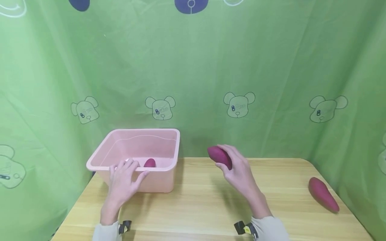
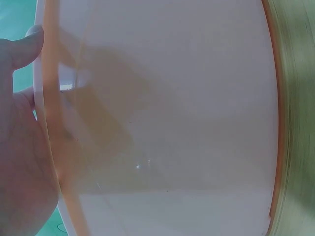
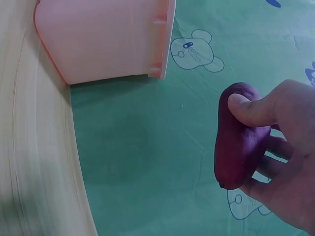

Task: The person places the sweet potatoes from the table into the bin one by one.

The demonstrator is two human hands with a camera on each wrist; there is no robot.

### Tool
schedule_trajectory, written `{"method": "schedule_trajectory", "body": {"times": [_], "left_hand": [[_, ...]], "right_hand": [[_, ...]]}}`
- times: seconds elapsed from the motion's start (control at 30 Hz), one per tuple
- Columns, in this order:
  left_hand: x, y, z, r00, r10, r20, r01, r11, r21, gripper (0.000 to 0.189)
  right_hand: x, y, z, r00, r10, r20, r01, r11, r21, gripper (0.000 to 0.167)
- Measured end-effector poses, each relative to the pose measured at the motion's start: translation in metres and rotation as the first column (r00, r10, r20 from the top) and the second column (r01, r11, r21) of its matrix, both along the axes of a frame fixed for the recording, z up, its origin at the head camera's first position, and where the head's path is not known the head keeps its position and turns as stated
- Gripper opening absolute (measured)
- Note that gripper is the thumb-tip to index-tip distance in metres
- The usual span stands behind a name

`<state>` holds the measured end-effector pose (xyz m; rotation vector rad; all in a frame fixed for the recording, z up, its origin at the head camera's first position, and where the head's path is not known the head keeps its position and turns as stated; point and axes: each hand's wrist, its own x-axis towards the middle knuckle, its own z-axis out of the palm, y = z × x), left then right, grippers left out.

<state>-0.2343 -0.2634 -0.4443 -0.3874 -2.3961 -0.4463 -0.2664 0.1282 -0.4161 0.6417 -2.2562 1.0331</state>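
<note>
A purple-red sweet potato (image 1: pixel 219 156) is held in my right hand (image 1: pixel 241 170), raised above the table to the right of a pink plastic bin (image 1: pixel 164 180). In the right wrist view the thumb lies along one side of this sweet potato (image 3: pixel 236 142) and the fingers wrap the other. My left hand (image 1: pixel 123 182) grips the bin's near rim, with fingers hooked over it and the thumb along it. Inside the bin lies another sweet potato (image 1: pixel 149 163), partly hidden by the near wall. The left wrist view shows the bin's outer wall (image 2: pixel 197 98) close up.
A third sweet potato (image 1: pixel 323 194) lies at the right side of the wooden table (image 1: pixel 193 214). Green cloth (image 1: pixel 199 73) printed with bear heads hangs behind the table and along both sides.
</note>
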Motion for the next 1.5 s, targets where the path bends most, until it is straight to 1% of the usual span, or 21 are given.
{"method": "schedule_trajectory", "body": {"times": [0.23, 0.6, 1.07, 1.23, 1.33, 1.5], "left_hand": [[-0.001, 0.000, -0.002, 1.000, 0.006, 0.013, -0.006, 1.000, 0.000, 0.033], [-0.002, 0.001, -0.002, 1.000, 0.006, 0.022, -0.006, 1.000, 0.002, 0.033], [0.000, 0.000, -0.001, 1.000, 0.009, 0.018, -0.009, 1.000, 0.005, 0.033], [0.000, -0.001, -0.001, 1.000, 0.010, 0.013, -0.010, 1.000, 0.007, 0.033], [-0.001, -0.001, -0.001, 1.000, 0.009, 0.004, -0.009, 1.000, 0.006, 0.033], [-0.001, -0.002, -0.001, 1.000, 0.001, -0.004, -0.001, 1.000, 0.009, 0.032]], "right_hand": [[-0.002, -0.011, 0.006, 0.999, 0.032, 0.028, -0.032, 0.999, -0.004, 0.065], [-0.008, -0.027, 0.010, 0.996, 0.077, 0.036, -0.076, 0.997, -0.005, 0.063], [-0.016, -0.054, 0.028, 0.992, 0.127, 0.003, -0.127, 0.992, -0.005, 0.063], [-0.020, -0.067, 0.034, 0.987, 0.157, -0.024, -0.157, 0.988, 0.003, 0.062], [-0.024, -0.073, 0.034, 0.985, 0.167, -0.034, -0.166, 0.986, 0.008, 0.063], [-0.029, -0.082, 0.030, 0.983, 0.185, -0.019, -0.184, 0.983, 0.012, 0.064]]}}
